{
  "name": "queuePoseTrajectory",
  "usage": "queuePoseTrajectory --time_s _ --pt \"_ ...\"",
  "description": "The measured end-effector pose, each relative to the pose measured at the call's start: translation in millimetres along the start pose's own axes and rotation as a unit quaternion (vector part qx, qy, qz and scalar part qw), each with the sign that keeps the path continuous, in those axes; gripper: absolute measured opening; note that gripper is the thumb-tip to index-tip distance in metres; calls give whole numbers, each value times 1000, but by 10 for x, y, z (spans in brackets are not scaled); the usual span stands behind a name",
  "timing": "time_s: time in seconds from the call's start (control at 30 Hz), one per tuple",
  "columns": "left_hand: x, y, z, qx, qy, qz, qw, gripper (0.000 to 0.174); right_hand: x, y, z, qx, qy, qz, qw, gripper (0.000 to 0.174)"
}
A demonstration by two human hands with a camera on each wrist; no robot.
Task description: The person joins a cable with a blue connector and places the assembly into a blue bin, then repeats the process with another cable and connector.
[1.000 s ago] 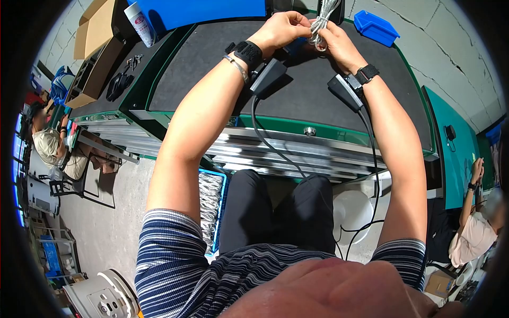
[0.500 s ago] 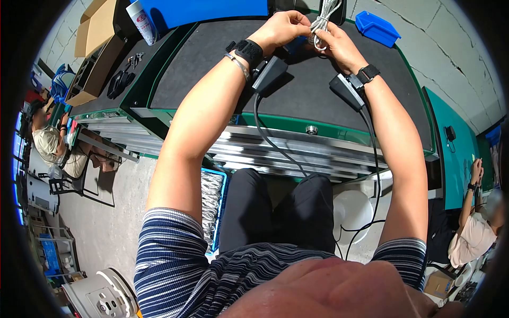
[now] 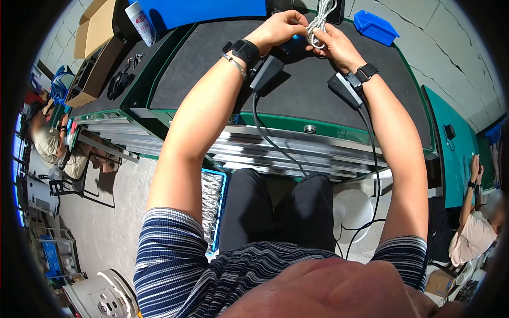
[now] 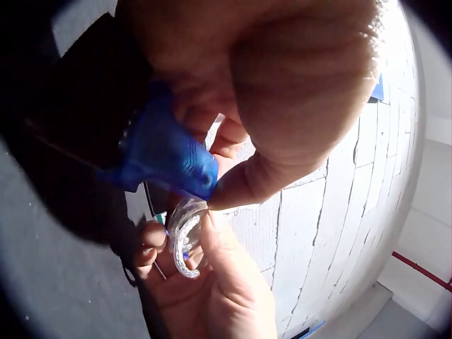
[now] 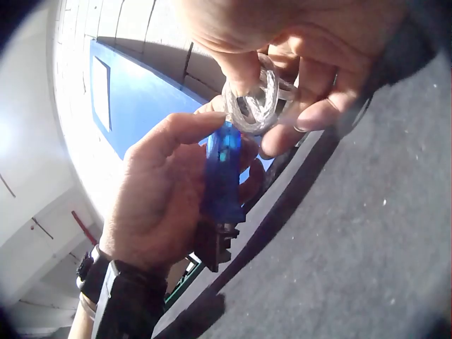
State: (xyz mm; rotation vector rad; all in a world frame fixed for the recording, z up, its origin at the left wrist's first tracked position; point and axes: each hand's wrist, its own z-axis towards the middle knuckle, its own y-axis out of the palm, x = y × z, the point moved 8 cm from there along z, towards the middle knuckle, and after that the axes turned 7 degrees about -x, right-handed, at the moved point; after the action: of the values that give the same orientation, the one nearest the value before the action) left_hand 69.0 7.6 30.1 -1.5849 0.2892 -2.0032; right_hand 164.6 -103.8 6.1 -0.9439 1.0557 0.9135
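Silvery-white braided cord, coiled into a bundle [image 3: 317,25], is up between both hands over the far side of the dark bench mat. My right hand [image 3: 342,49] holds the coil, its thumb across the strands and the fingers behind. From the left, my left hand [image 3: 278,31] pinches with thumb and forefinger at the bundle's edge. In the right wrist view the loops of the coil [image 5: 263,106] show between the two thumbs. A translucent blue plastic piece [image 5: 224,169] lies along the left palm, its end right at the left fingertips.
The dark bench mat [image 3: 207,69] has a green rim. A blue bin [image 3: 375,28] stands at the back right, a spray can [image 3: 141,23] and cardboard box [image 3: 95,32] at the left. Below, a blue crate [image 3: 222,212] holds similar bundles. Black cables [image 3: 265,135] hang from both wrists.
The bundle has shifted slightly left and turned a little in the right hand. The left hand has moved a little left and away from me, its fingertips still at the bundle.
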Motion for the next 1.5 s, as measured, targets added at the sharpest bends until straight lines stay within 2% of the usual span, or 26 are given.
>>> queuePoseTrajectory --time_s 0.07,0.17,0.27,0.33,0.43,0.5,0.57,0.63,0.77,0.97,1.1,1.27,1.3,1.33,1.4,1.5 --pt "63 4 4 10 66 -23 998 23 -4 -15 5 7 -5 12 1000 27" --pt "78 -22 36 2 77 18 997 26 -15 -36 18 10 -4 -3 1000 28" --pt "118 -23 38 13 56 96 994 28 -41 -13 1 2 7 -18 1000 29" --pt "215 -11 -13 23 52 108 993 27 -128 -15 -46 48 -20 -81 995 32" --pt "229 -20 -20 39 50 127 990 24 -159 -36 -38 72 -55 -79 993 32" --pt "272 -11 -18 43 53 133 989 23 -160 -43 -44 86 -52 -87 991 33" --pt "350 -12 -50 61 34 195 978 26 -156 -68 -42 100 -47 -97 989 33" --pt "355 -8 -27 68 41 215 973 28 -102 -140 -7 122 -31 -148 981 35" --pt "418 -20 -27 95 75 264 957 34 -125 -145 -7 127 -54 -178 974 38" --pt "527 -36 -73 124 62 301 943 37 -140 -125 11 124 -72 -172 975 34" --pt "537 -40 -94 130 46 302 943 36 -230 -15 -59 86 -73 -100 989 31" --pt "528 -132 -131 164 87 227 956 32 -136 -43 26 41 -72 -15 996 36" --pt "530 -146 -136 166 87 227 956 32 -224 -37 -48 82 -45 -50 994 39" --pt "544 -146 -139 164 97 226 955 31 -232 -18 -57 82 -46 -51 994 39" --pt "548 -137 -135 163 107 224 955 30 -355 -55 -108 120 -110 -95 982 44" --pt "530 -113 -119 154 126 209 958 31 -359 -84 -116 117 -106 -79 984 48"
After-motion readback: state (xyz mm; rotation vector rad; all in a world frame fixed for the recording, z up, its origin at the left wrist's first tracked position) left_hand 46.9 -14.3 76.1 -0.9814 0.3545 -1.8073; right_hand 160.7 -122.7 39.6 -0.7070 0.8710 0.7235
